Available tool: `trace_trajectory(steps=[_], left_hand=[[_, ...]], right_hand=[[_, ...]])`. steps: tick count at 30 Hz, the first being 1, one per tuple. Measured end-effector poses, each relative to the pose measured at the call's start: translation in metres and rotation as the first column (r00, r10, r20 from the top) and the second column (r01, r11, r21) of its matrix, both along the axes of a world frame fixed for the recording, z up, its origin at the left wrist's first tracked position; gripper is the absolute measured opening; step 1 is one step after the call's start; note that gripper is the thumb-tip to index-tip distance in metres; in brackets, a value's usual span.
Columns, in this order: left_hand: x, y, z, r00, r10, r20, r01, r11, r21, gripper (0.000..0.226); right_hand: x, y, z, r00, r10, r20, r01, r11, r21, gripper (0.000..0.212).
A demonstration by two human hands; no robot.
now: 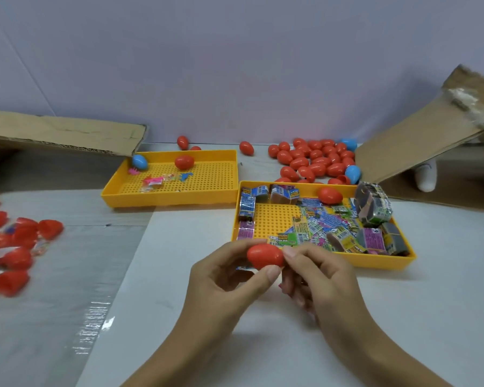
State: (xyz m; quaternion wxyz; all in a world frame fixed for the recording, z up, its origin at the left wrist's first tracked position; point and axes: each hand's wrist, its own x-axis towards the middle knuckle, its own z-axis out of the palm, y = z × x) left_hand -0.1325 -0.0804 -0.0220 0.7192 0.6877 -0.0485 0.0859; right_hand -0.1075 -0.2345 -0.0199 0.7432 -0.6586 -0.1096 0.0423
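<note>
Both hands hold one red plastic egg (264,255) above the white table, just in front of the right yellow tray (380,261). My left hand (227,277) grips the egg from the left with thumb and fingers curled round it. My right hand (316,275) pinches its right end with the fingertips. The egg looks closed. A scrap of printed paper shows under my left fingers.
The right tray holds several printed leaflets and one red egg (329,195). The left yellow tray (168,198) holds small toys, a blue egg (139,161) and a red one. A pile of red eggs (313,160) lies behind; red egg halves (14,241) lie far left. Cardboard flaps stand at both sides.
</note>
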Motion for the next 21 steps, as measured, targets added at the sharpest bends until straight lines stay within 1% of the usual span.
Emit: trace_trajectory(steps=[3,5,7,11,14,16,18,20,21], left_hand=[[0.003,0.001,-0.002,0.998,-0.035,-0.045,0.033,0.998,-0.049,0.039],[0.006,0.001,-0.004,0.995,-0.062,-0.08,0.055,0.995,-0.088,0.042],[0.008,0.001,-0.003,0.992,-0.077,-0.099,0.065,0.99,-0.123,0.041],[0.009,0.006,-0.002,0.984,-0.124,-0.131,0.101,0.981,-0.166,0.025],[0.01,0.008,-0.002,0.975,-0.187,-0.116,0.17,0.975,-0.145,0.023],[0.011,0.007,-0.002,0.973,-0.205,-0.111,0.193,0.975,-0.108,0.028],[0.011,0.007,-0.002,0.972,-0.193,-0.132,0.182,0.979,-0.089,0.038],[0.011,0.005,-0.002,0.973,-0.168,-0.155,0.161,0.985,-0.059,0.051],[0.011,0.004,-0.003,0.975,-0.158,-0.155,0.155,0.987,-0.036,0.054]], right_hand=[[-0.004,0.001,0.0,0.999,0.033,0.038,-0.03,0.997,-0.068,0.026],[-0.007,0.002,0.0,0.996,0.061,0.069,-0.051,0.989,-0.142,0.023],[-0.008,0.002,-0.001,0.996,0.054,0.071,-0.041,0.984,-0.172,0.024],[-0.004,0.001,-0.001,0.999,-0.03,-0.016,0.028,0.995,-0.1,0.033],[-0.003,-0.001,0.001,0.995,-0.01,-0.095,0.007,0.999,-0.038,0.032],[-0.004,-0.001,0.002,0.993,0.037,-0.108,-0.04,0.999,-0.03,0.032],[-0.004,-0.001,0.003,0.993,0.067,-0.102,-0.072,0.996,-0.046,0.035],[-0.004,-0.001,0.003,0.992,0.077,-0.099,-0.086,0.992,-0.087,0.039],[-0.004,-0.001,0.003,0.992,0.081,-0.097,-0.092,0.989,-0.115,0.041]])
